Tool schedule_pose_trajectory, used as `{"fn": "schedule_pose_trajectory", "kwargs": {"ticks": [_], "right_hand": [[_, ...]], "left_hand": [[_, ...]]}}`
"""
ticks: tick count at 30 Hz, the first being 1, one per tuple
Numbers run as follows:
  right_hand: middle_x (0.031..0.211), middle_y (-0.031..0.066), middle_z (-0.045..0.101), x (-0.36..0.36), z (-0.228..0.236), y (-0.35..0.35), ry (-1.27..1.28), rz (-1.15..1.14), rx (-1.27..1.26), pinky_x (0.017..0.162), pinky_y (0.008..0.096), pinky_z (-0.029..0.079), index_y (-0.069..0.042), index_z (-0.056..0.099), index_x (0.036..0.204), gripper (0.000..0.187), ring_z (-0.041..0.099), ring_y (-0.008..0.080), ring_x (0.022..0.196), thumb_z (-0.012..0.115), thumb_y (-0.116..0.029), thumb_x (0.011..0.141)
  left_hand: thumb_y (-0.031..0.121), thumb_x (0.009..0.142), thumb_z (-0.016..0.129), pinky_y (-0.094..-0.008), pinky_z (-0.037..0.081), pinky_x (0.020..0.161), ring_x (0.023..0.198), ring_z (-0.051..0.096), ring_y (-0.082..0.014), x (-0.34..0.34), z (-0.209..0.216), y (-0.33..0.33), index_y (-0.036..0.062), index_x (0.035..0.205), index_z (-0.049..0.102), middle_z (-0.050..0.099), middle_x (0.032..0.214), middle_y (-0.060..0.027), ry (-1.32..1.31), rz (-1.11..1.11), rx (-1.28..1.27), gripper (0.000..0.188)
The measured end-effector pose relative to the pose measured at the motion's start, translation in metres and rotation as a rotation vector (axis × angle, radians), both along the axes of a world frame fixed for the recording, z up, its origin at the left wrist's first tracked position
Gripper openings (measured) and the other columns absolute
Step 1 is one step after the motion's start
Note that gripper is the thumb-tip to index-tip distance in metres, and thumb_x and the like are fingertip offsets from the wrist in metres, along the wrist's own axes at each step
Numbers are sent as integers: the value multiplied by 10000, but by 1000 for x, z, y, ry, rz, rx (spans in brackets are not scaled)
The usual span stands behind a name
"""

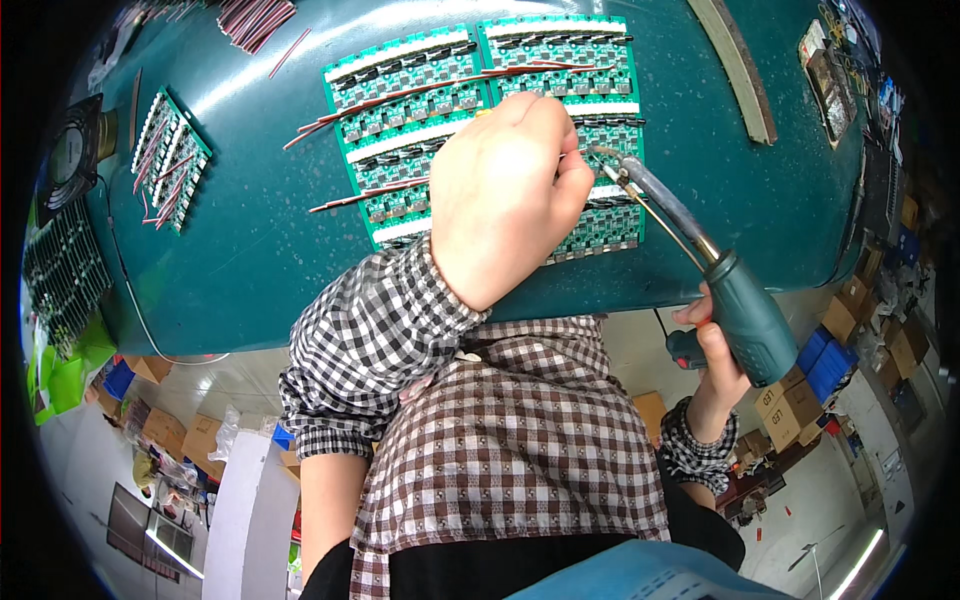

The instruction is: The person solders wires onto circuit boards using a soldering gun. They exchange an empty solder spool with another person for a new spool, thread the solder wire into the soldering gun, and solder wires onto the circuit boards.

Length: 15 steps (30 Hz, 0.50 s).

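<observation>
Two green circuit board panels (610,88) lie side by side on the table, with rows of small parts and white strips. My left hand (510,190) is closed over their middle, its fingertips pinched near the iron's tip; what they hold is hidden behind the hand. My right hand (718,365) grips the dark green handle of a soldering iron (752,315) from the right. Its bent metal tip reaches the right-hand panel beside my left fingers. Red and black wires (395,100) lie across the boards, some with ends sticking out to the left.
On the green table (260,270), more boards with wires (170,160) sit at the left, near a black fan (75,155). A bundle of wires (255,20) lies at the far edge. A wooden strip (735,70) and a worn soldering-stand-like block (828,80) are at the right.
</observation>
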State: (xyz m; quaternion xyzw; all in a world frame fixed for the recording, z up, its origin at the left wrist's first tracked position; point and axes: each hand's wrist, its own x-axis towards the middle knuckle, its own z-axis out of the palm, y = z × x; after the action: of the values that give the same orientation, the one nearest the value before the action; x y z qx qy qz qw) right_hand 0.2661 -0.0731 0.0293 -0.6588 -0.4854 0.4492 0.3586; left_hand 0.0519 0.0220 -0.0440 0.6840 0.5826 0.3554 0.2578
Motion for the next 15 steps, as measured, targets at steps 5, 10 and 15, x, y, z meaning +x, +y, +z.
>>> {"fn": "schedule_pose_trajectory", "kwargs": {"ticks": [5, 10, 15], "right_hand": [[761, 110, 607, 0, 0, 0, -19, 6, 6, 682, 319, 493, 125, 538, 1095, 464, 607, 205, 700, 659, -208, 795], [761, 109, 608, -1, 0, 1, -24, 25, 18, 676, 319, 498, 123, 540, 1092, 460, 610, 206, 697, 659, -208, 796], [758, 108, 608, 0, -1, 1, -3, 13, 24, 671, 319, 503, 119, 544, 1085, 450, 611, 206, 692, 661, -206, 796]], "left_hand": [[12, 650, 629, -296, 425, 480, 540, 530, -185, 0, 0, 0, 45, 705, 532, 539, 656, -53, -5, -5, 10, 116], [6, 648, 628, -295, 422, 478, 536, 526, -185, 0, 0, 0, 46, 699, 524, 534, 650, -52, -5, 1, 18, 123], [4, 647, 628, -294, 420, 475, 531, 524, -184, 0, -1, 0, 48, 698, 522, 533, 647, -51, -6, 3, 23, 125]]}}
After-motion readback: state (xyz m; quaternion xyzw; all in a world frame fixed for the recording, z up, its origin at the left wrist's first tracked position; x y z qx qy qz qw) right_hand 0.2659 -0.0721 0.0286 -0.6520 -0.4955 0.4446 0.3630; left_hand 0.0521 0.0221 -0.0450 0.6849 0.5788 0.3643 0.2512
